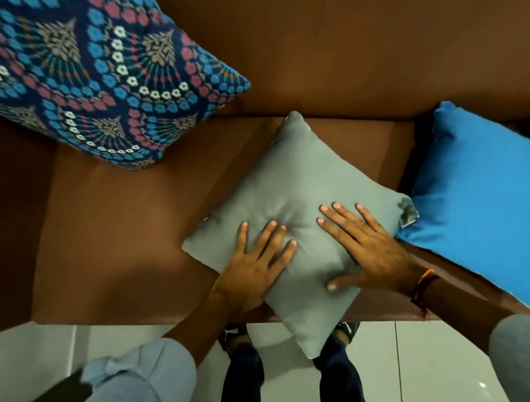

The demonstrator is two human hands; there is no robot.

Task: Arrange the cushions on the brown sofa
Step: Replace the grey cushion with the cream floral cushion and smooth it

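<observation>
Hands, left hand [254, 259] and right hand [367, 244], flat on grey cushion [293, 181]

Single view only, no second view to share scene. Head-worn wide-angle camera, looking steeply down and forward over brown sofa seat [130, 226]. Backrest at 12 o'clock, white tiled floor [419, 361] and wearer's own shoes at 6 o'clock. Close range: forearms enter from 7 and 5 o'clock. Edges bowed by lens.

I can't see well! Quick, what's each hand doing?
Left hand: open, flat on the grey cushion.
Right hand: open, flat on the same cushion.
</observation>
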